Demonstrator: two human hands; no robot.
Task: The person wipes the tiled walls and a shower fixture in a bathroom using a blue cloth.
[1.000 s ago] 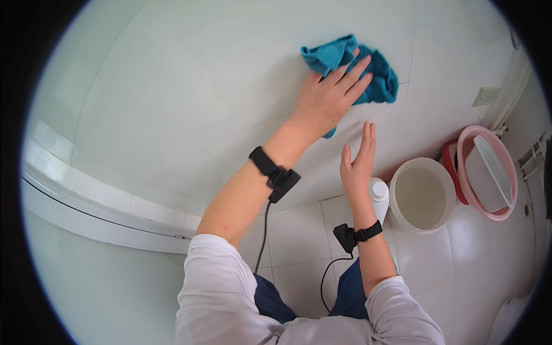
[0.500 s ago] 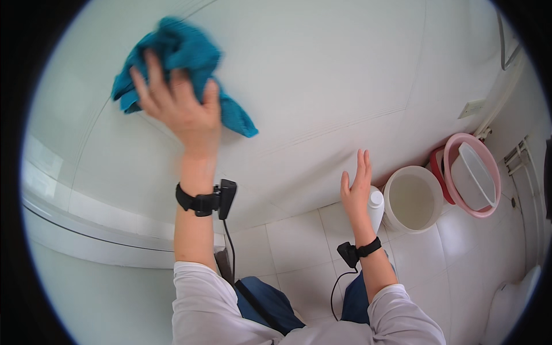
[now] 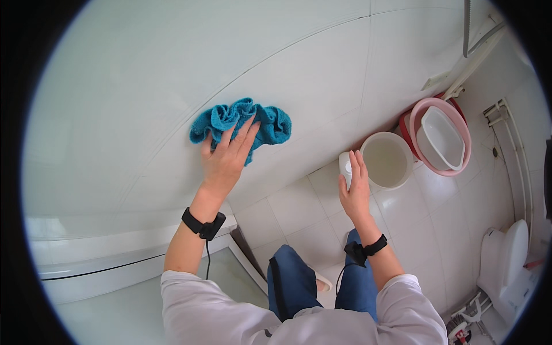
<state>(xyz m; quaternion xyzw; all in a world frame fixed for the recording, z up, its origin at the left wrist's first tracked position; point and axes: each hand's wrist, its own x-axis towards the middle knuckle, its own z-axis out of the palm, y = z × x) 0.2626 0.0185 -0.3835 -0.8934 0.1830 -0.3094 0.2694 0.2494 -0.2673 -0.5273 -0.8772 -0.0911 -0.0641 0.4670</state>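
Observation:
A crumpled teal cloth (image 3: 273, 123) lies pressed on the white tiled wall (image 3: 322, 75). My left hand (image 3: 224, 169) is on its lower side, with fingers stretched over the cloth and holding it against the tile. Lower to the right, my right hand (image 3: 355, 195) hangs in the air with straight fingers and thumb apart, holding nothing. Behind it stands a white bottle (image 3: 344, 163), partly covered by the fingers. A strap with a small black device sits on each wrist.
Beside the bottle, a pale bucket (image 3: 411, 167) with liquid stands by the wall. Farther right, a pink basin (image 3: 422, 110) holds a white tub (image 3: 425, 138), with red plastic behind. A toilet (image 3: 503, 264) is at lower right. A glass-like pane (image 3: 178, 305) is at lower left.
My left hand has drawn the cloth down and to the right along the wall, and the cloth is more bunched. The view has shifted; my right hand stays raised beside the bottle and bucket.

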